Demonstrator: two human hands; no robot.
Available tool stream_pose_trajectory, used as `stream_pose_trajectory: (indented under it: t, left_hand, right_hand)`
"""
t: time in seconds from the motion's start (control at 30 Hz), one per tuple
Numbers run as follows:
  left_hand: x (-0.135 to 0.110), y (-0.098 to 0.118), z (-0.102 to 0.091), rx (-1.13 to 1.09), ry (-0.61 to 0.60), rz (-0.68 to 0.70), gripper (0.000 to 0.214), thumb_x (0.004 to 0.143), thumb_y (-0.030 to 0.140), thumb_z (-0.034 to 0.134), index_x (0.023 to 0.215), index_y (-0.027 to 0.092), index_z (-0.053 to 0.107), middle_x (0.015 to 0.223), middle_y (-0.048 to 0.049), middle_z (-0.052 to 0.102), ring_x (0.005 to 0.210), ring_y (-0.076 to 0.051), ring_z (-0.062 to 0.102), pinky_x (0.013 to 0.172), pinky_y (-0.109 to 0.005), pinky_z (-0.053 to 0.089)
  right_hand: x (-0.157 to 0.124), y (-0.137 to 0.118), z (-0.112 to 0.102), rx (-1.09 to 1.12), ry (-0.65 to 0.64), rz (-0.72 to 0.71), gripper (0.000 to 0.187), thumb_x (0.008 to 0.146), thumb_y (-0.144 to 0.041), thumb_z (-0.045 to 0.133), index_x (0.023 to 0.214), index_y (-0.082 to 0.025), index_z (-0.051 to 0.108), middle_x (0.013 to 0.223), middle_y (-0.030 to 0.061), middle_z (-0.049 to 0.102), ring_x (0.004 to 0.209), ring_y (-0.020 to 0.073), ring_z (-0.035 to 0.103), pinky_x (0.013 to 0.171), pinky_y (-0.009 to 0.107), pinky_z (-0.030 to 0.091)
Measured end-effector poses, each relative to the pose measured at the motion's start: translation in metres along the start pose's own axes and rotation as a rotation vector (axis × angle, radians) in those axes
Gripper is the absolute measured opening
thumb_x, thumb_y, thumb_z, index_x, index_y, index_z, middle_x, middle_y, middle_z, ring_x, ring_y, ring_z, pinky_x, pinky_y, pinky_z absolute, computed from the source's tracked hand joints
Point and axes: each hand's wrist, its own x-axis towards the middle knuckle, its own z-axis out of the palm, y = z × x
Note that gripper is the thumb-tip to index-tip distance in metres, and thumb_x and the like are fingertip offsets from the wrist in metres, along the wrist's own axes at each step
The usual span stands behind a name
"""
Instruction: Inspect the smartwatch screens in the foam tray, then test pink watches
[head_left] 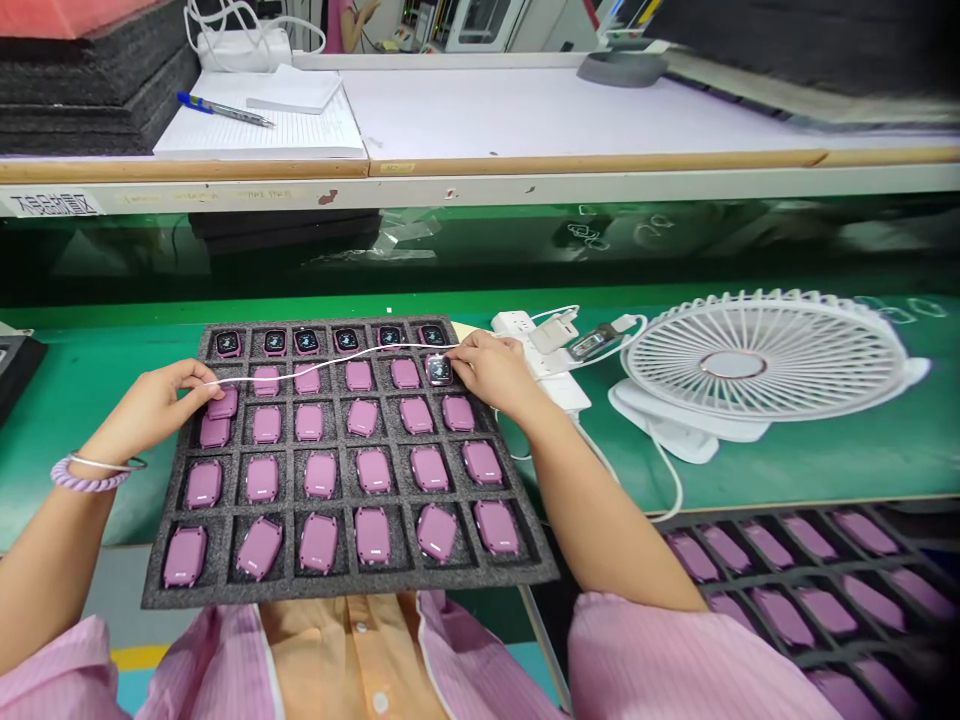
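Observation:
A black foam tray [349, 588] of several compartments holds purple watch cases, back side up in most rows. Along the far row, smartwatches [346, 340] lie with lit screens upward. My left hand [161, 405] pinches a thin white cable [330, 363] at the tray's left edge; a purple watch [222, 403] sits against its fingertips, overlapping another watch [215, 431]. The cable stretches across the tray to my right hand [495, 370]. There, closed fingers grip the side of a smartwatch [439, 370] with its lit screen up, in the second row's right end.
A white fan [765, 355] and a white power strip [551, 370] with plugged adapters stand right of the tray. Another filled tray [817, 580] is at lower right. The raised shelf [480, 125] carries a notebook, a pen [225, 109] and foam stacks [90, 90].

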Motion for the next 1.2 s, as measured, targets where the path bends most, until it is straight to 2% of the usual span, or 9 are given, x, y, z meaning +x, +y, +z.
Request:
stream_pose_trajectory:
  t: [0.1, 0.2, 0.33, 0.53, 0.7, 0.9, 1.0, 1.1, 1.2]
  left_hand:
    - [0.01, 0.007, 0.004, 0.027, 0.057, 0.011, 0.044, 0.085, 0.064, 0.053, 0.091, 0.024, 0.068, 0.093, -0.0056, 0.075, 0.079, -0.026, 0.064, 0.073, -0.036, 0.047]
    - [0.022, 0.019, 0.014, 0.024, 0.082, 0.088, 0.038, 0.083, 0.057, 0.057, 0.089, 0.022, 0.071, 0.098, -0.0071, 0.074, 0.087, -0.026, 0.065, 0.079, -0.037, 0.048]
    - [0.036, 0.034, 0.031, 0.073, -0.022, 0.161, 0.026, 0.084, 0.045, 0.061, 0.087, 0.022, 0.074, 0.096, -0.0067, 0.076, 0.093, -0.027, 0.068, 0.087, -0.039, 0.047]
    - [0.041, 0.037, 0.043, 0.301, 0.064, 0.074, 0.021, 0.092, 0.038, 0.061, 0.091, 0.023, 0.076, 0.09, -0.0063, 0.079, 0.095, -0.03, 0.071, 0.092, -0.044, 0.043]
    - [0.05, 0.027, 0.043, 0.277, -0.072, 0.233, 0.017, 0.087, 0.037, 0.066, 0.088, 0.023, 0.074, 0.09, -0.0051, 0.077, 0.093, -0.027, 0.071, 0.085, -0.038, 0.045]
    - [0.045, 0.045, 0.04, 0.668, -0.047, 0.417, 0.021, 0.092, 0.034, 0.061, 0.104, 0.022, 0.074, 0.11, -0.0141, 0.077, 0.107, -0.037, 0.066, 0.093, -0.048, 0.044]
    - [0.041, 0.056, 0.041, 0.788, -0.049, 0.461, 0.026, 0.094, 0.029, 0.053, 0.108, 0.019, 0.073, 0.102, -0.0176, 0.078, 0.106, -0.038, 0.068, 0.102, -0.053, 0.043]
    - [0.049, 0.052, 0.036, 0.686, -0.02, 0.347, 0.042, 0.096, 0.038, 0.044, 0.117, 0.014, 0.072, 0.098, -0.0199, 0.078, 0.103, -0.039, 0.071, 0.11, -0.057, 0.041]
    - [0.066, 0.033, 0.026, 0.307, -0.097, 0.184, 0.059, 0.094, 0.061, 0.039, 0.117, 0.017, 0.071, 0.114, -0.0165, 0.079, 0.106, -0.036, 0.073, 0.102, -0.049, 0.051]
  right_hand:
    - [0.0, 0.0, 0.002, 0.007, 0.018, 0.002, 0.031, 0.098, -0.018, 0.051, 0.104, -0.021, 0.081, 0.105, 0.014, 0.068, 0.106, 0.0312, 0.059, 0.088, 0.042, 0.032]
    - [0.001, 0.0, 0.004, 0.024, 0.035, 0.006, 0.03, 0.097, -0.02, 0.051, 0.1, -0.021, 0.081, 0.106, 0.0135, 0.07, 0.104, 0.0311, 0.06, 0.086, 0.042, 0.031]
    - [0.002, 0.001, 0.006, 0.031, 0.025, 0.011, 0.03, 0.096, -0.021, 0.052, 0.1, -0.022, 0.082, 0.106, 0.0129, 0.07, 0.105, 0.0319, 0.061, 0.086, 0.042, 0.031]
    - [0.001, -0.003, -0.002, 0.015, -0.004, 0.015, 0.03, 0.098, -0.018, 0.053, 0.104, -0.022, 0.082, 0.111, 0.0142, 0.069, 0.106, 0.0324, 0.06, 0.085, 0.041, 0.033]
    - [0.001, -0.006, -0.01, 0.04, -0.01, 0.009, 0.03, 0.098, -0.017, 0.053, 0.103, -0.021, 0.083, 0.109, 0.0142, 0.071, 0.105, 0.0312, 0.06, 0.086, 0.041, 0.032]
    - [-0.002, -0.008, -0.013, 0.061, 0.01, 0.001, 0.031, 0.099, -0.016, 0.051, 0.104, -0.02, 0.081, 0.11, 0.0135, 0.071, 0.109, 0.031, 0.059, 0.09, 0.043, 0.029]
    - [-0.002, -0.009, -0.012, 0.062, 0.006, 0.015, 0.03, 0.098, -0.016, 0.051, 0.102, -0.02, 0.081, 0.109, 0.013, 0.072, 0.107, 0.0309, 0.059, 0.088, 0.042, 0.028]
    - [0.0, -0.01, -0.012, 0.055, 0.007, 0.024, 0.029, 0.098, -0.016, 0.052, 0.102, -0.02, 0.081, 0.109, 0.0129, 0.073, 0.106, 0.0309, 0.059, 0.087, 0.041, 0.028]
    - [0.0, -0.01, -0.011, 0.058, 0.012, 0.031, 0.03, 0.099, -0.016, 0.051, 0.102, -0.02, 0.081, 0.111, 0.0124, 0.073, 0.105, 0.0307, 0.059, 0.086, 0.041, 0.028]
